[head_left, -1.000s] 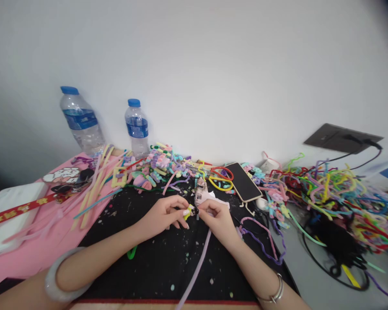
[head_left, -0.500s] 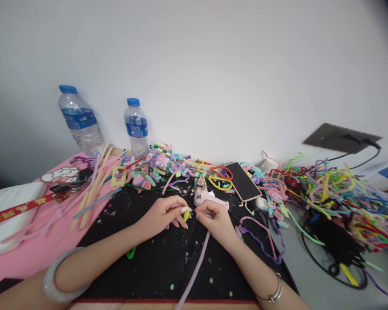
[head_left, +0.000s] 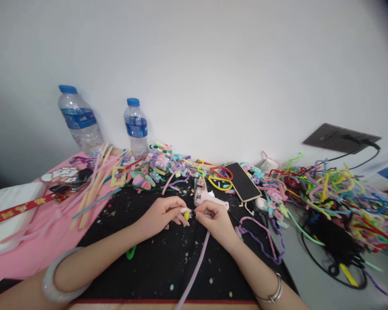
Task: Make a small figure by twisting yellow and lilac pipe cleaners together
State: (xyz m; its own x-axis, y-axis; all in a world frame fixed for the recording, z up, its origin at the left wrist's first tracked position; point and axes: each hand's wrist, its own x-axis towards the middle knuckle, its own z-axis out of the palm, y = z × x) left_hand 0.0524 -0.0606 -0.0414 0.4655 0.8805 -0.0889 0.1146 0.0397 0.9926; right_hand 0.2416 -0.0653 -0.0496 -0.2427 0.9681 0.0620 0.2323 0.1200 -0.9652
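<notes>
My left hand (head_left: 164, 215) and my right hand (head_left: 216, 219) meet over the black mat (head_left: 168, 262) at the middle of the table. Between their fingertips sits a small yellow piece (head_left: 187, 214) with a dark spot on it. My left hand pinches the yellow piece. My right hand pinches the top end of a long lilac pipe cleaner (head_left: 195, 270), which trails down towards the table's front edge. A pale bangle circles my left wrist and thin metal bangles my right.
A pink glue gun (head_left: 207, 197) lies just behind my hands, with a phone (head_left: 243, 181) to its right. Heaps of coloured pipe cleaners (head_left: 330, 189) fill the right side and back. Two water bottles (head_left: 80, 121) stand by the wall. Pink paper (head_left: 42, 245) covers the left.
My hands have stayed together at the same spot. The yellow piece has turned slightly between my fingers and shows less. The view has shifted a little.
</notes>
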